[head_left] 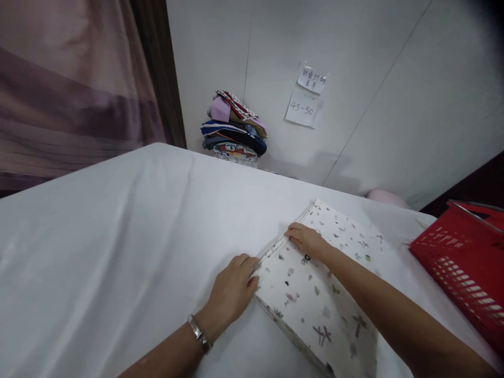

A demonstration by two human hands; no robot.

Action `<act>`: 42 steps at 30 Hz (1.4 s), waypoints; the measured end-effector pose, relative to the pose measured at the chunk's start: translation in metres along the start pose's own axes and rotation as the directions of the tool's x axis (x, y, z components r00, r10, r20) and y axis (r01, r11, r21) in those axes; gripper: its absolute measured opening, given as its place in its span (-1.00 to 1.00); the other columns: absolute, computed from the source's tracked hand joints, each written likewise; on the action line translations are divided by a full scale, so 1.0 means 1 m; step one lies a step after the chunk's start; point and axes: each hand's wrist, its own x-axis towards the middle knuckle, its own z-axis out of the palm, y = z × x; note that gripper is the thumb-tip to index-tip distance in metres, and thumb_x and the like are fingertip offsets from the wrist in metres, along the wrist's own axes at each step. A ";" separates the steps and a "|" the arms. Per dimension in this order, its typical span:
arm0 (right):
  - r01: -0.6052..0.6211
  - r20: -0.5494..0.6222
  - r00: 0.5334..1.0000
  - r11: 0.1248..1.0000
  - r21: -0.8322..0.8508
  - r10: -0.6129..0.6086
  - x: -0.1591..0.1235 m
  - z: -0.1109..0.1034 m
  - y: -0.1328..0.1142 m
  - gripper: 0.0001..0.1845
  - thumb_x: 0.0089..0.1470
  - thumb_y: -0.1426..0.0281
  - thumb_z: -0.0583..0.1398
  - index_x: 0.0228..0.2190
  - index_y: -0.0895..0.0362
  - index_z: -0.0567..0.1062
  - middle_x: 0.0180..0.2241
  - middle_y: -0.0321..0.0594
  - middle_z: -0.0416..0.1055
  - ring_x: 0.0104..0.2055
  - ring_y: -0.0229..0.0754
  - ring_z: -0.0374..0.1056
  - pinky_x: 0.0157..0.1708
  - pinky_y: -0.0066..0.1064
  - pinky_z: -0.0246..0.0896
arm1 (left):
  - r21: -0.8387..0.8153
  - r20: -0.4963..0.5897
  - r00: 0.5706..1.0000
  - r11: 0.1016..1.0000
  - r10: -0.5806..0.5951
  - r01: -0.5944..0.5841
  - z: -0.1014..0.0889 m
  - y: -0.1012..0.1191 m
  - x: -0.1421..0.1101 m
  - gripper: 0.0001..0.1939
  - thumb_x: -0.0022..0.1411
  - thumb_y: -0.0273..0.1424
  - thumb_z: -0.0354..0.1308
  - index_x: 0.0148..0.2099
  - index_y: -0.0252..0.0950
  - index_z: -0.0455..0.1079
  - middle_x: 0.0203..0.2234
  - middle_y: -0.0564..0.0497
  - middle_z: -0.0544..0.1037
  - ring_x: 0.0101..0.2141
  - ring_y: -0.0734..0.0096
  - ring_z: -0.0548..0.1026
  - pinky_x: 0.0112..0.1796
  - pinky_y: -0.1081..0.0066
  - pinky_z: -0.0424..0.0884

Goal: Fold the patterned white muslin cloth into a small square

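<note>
A folded white cloth with small printed figures point(338, 283) lies flat on the white-covered table point(118, 236), right of centre. My left hand point(232, 291) rests at the cloth's left edge, fingers curled against the folded layers. A metal bracelet sits on that wrist. My right hand point(305, 239) lies on top of the cloth near the same edge, farther back, with its fingertips bent down onto the hem. The right forearm crosses over the cloth.
A red plastic basket point(460, 262) stands at the table's right edge. A stack of folded coloured clothes point(234, 128) sits at the back by the wall, under two paper notes point(305, 97). A curtain hangs at left. A pink item point(384, 197) peeks behind the table.
</note>
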 end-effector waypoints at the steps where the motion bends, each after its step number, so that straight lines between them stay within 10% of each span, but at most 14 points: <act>1: 0.003 0.005 1.000 1.000 -0.011 -0.003 0.000 0.000 -0.001 -0.72 0.11 0.48 0.00 -0.22 0.12 0.47 -0.13 -0.08 0.34 -0.22 -0.16 0.34 -0.25 -0.33 0.30 | -0.007 0.002 1.000 1.000 0.001 -0.001 0.000 0.000 0.000 -0.74 0.14 -0.45 -0.02 -0.11 -0.14 0.30 -0.20 0.06 0.37 -0.15 0.38 0.32 -0.22 0.39 0.27; 42: 0.091 -0.009 0.996 0.996 -0.007 -0.091 -0.015 0.006 -0.021 -0.80 0.12 0.47 0.00 -0.25 0.11 0.39 0.00 -0.08 0.24 -0.26 -0.22 0.34 -0.29 -0.38 0.26 | -0.123 -0.068 0.992 0.985 0.110 -0.118 0.003 -0.002 0.001 -0.73 0.12 -0.53 -0.04 -0.14 -0.20 0.33 -0.14 0.00 0.32 -0.13 0.34 0.28 -0.14 0.33 0.28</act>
